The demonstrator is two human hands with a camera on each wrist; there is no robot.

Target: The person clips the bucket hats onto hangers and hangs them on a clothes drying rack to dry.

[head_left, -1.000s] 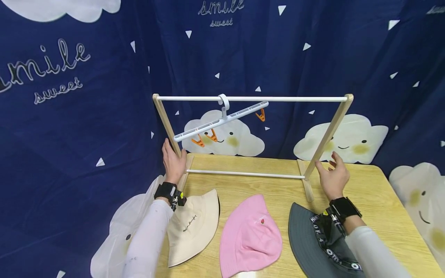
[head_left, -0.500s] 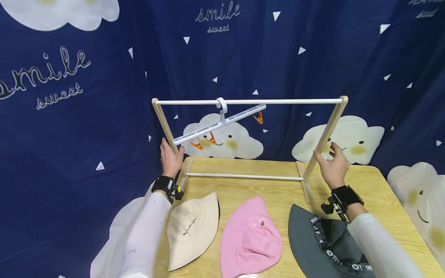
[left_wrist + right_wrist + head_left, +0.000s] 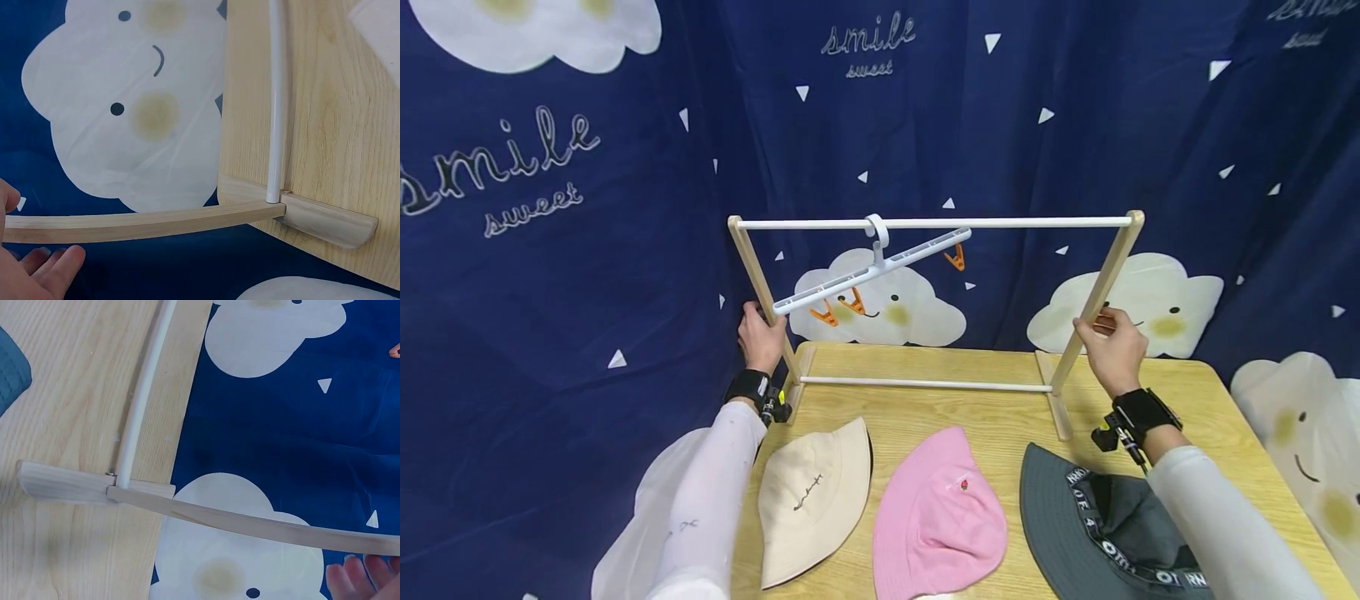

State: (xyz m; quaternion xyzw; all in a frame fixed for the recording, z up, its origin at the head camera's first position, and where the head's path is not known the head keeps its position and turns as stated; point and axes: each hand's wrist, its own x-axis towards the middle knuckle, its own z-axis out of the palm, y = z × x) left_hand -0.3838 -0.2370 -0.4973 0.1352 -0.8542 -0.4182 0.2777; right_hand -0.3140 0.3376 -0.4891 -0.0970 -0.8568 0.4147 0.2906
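Note:
A drying rack of pale wooden posts and white bars (image 3: 1022, 222) stands at the back of the table. My left hand (image 3: 762, 340) grips its left post (image 3: 750, 260); in the left wrist view, thumb and fingers lie on either side of that post (image 3: 137, 227). On the far side my right hand (image 3: 1117, 352) holds the right post (image 3: 1107, 279), its thumb against the wood. The right wrist view shows curled fingertips (image 3: 353, 578) close below this post (image 3: 262, 527). From the top bar hangs a white hanger (image 3: 835, 288), tilted, with orange clips (image 3: 956, 257) on it.
In front of the rack lie a cream bucket hat (image 3: 820, 504), a pink bucket hat (image 3: 940, 517) and a dark grey bucket hat (image 3: 1052, 517) on the wooden table (image 3: 925, 408). A navy curtain (image 3: 925, 133) with clouds hangs close behind.
My left hand's fingers have gone from spread beside the left post to wrapped round it. My right hand has closed in on the right post. The view has shifted slightly; the hats stay put.

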